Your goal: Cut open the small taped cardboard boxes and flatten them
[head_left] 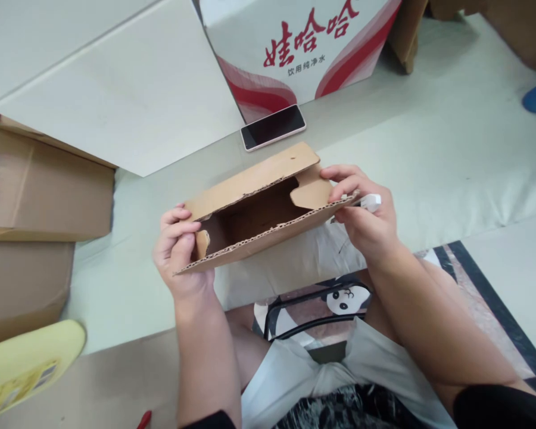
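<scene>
Between my two hands is a small brown cardboard box (250, 193), its top side open and the dark inside showing. My left hand (178, 250) grips the left end, fingers over the edge beside a short end flap. My right hand (366, 217) holds the right end, with its fingertips on the other, folded-in end flap (315, 187). A small white plastic piece (370, 202) sticks out between the fingers of my right hand; its kind is not clear. The cut edges of the box look ragged.
Behind the box, a phone (274, 127) lies on the pale table cover (451, 179). A white carton with red lettering (304, 53) and a large white box (138, 89) stand beyond. Brown cartons (49, 185) are at left, above a yellow bottle-like container (31, 369).
</scene>
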The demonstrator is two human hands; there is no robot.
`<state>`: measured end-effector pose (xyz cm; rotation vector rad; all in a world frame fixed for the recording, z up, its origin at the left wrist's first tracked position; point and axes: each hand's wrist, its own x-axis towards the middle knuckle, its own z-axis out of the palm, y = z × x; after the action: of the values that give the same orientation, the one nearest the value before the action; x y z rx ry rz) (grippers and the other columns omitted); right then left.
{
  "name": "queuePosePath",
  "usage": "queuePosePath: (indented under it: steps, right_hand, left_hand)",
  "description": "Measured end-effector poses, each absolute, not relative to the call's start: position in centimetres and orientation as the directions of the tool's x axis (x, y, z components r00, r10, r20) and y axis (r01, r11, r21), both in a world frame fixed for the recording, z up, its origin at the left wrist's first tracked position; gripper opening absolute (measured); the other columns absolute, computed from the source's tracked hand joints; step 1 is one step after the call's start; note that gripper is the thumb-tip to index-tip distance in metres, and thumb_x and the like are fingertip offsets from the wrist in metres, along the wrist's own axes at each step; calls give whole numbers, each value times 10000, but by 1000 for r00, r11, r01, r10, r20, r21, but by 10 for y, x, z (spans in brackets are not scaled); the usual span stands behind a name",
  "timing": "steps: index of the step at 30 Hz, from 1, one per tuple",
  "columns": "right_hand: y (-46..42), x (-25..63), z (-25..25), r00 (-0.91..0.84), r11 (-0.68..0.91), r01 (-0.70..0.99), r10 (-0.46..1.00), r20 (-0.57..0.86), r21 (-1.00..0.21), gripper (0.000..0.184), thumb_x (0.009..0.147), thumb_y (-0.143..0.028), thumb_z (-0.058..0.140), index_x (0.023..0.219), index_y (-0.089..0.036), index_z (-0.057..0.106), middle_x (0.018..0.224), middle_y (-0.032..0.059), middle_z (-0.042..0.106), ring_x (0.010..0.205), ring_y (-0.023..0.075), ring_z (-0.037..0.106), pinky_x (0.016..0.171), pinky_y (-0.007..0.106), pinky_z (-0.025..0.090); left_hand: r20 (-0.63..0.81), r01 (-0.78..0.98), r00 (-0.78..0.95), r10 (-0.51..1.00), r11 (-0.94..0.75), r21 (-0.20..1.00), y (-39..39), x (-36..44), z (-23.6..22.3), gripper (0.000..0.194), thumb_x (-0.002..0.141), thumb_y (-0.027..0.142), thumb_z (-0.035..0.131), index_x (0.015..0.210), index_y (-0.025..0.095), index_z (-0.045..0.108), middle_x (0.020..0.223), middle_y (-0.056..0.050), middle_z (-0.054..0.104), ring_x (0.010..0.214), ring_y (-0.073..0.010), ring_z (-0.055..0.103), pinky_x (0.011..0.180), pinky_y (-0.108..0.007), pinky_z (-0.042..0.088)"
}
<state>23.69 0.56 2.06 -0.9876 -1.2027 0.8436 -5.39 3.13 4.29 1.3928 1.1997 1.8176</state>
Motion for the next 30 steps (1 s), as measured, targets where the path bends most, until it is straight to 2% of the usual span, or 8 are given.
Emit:
queuePosePath:
  steps: [4,10,14,19,21,24,27,30]
  right_hand:
    - [3,239,17,166,372,-9,916,366,-928,118,760,-213,702,830,-302,737,1262,28,773,1252,334,680,945,491,599]
    - [2,239,17,174,369,-22,917,360,-929,200,723,-144,670,827,-294,751,1263,19,772,1242,315,686,988,477,573]
    - [3,240,14,172,373,-40,916,362,-927,95,775,-223,717,827,-289,760,1267,38,771,1250,329,685,1033,496,555]
    - [3,239,14,179,409,-54,902,394,-911,72,803,-242,752,848,-298,761,1255,28,779,1245,312,687,1078,481,535]
    - [3,239,16,175,399,-58,906,385,-915,123,781,-188,726,837,-293,755,1252,22,785,1246,306,691,1074,476,536]
    - [4,239,19,170,378,-52,915,365,-924,126,748,-166,702,802,-276,733,1264,28,791,1223,312,706,1057,492,549]
    - [4,238,20,184,360,-59,921,344,-931,156,740,-185,711,864,-271,752,1254,53,799,1243,328,706,941,470,597]
    - [4,234,22,264,353,-124,912,313,-927,217,751,-146,684,909,-261,777,1182,71,800,1137,280,753,605,302,551]
  left_hand:
    - [460,122,-292,838,-445,887,29,-52,42,62,741,296,745,719,306,802,963,-36,662,1133,-258,654,1273,-565,391]
    - [501,311,-200,842,-430,848,22,-57,43,251,867,523,714,780,290,746,1047,-54,670,1186,-285,639,1266,-553,420]
    - [480,372,-7,877,-443,816,13,-59,47,652,988,784,343,919,305,780,1236,-85,681,1363,-344,561,1349,-616,296]
    - [567,354,128,814,-571,741,10,-61,49,957,925,926,65,1046,307,785,1457,-71,657,1484,-382,516,1409,-620,169]
    - [585,362,139,799,-591,721,13,-64,47,873,931,944,196,1061,314,787,1458,-65,659,1496,-370,520,1407,-605,205]
    - [582,453,126,804,-568,687,18,-68,42,559,935,823,565,1031,315,778,1379,-64,678,1473,-344,548,1378,-593,305]
    - [580,490,77,811,-537,687,21,-69,38,493,961,754,592,993,294,766,1300,-74,687,1406,-330,596,1352,-616,345]
    - [549,493,41,835,-495,716,21,-69,36,459,976,710,607,1017,280,762,1322,-81,680,1438,-345,580,1344,-636,340]
